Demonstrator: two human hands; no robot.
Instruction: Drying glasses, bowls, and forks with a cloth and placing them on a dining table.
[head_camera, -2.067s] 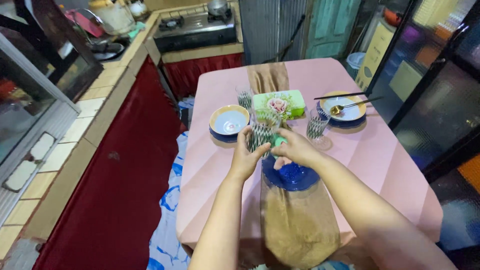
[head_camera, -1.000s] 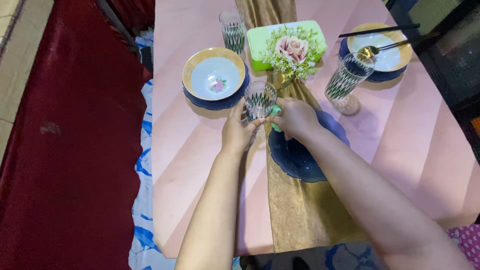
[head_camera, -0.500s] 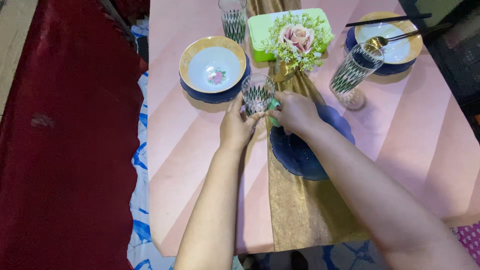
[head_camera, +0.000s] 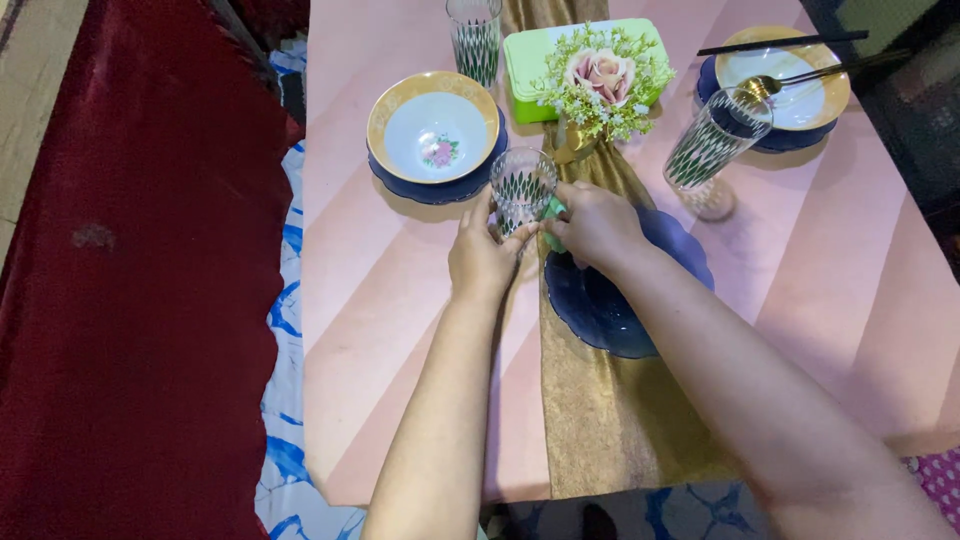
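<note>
Left hand (head_camera: 482, 258) grips the lower body of a clear tumbler with a green leaf pattern (head_camera: 521, 187), fingers wrapped about its near side. Right hand (head_camera: 597, 226) is closed on a small green cloth (head_camera: 553, 212) pressed against the tumbler's right flank. The tumbler stands upright or very nearly so, just off the near-right rim of the gold-rimmed bowl on its blue plate (head_camera: 433, 135), at the left edge of the gold table runner (head_camera: 590, 400), toward the middle of the pink tablecloth (head_camera: 380, 300). Whether its base rests on the table or is lifted slightly cannot be confirmed; the left hand hides it.

Assessment: the step in hand appears to be wiping the glass. Good practice would be to keep the left grip low and firm so the glass cannot tip toward the bowl, and to turn the glass against the cloth rather than drag the cloth round. The empty dark blue plate (head_camera: 610, 300) lies directly under the right wrist; the forearm should stay clear of it. The flower arrangement (head_camera: 605, 80) and a second patterned glass (head_camera: 715, 140) stand near on the far side.
</note>
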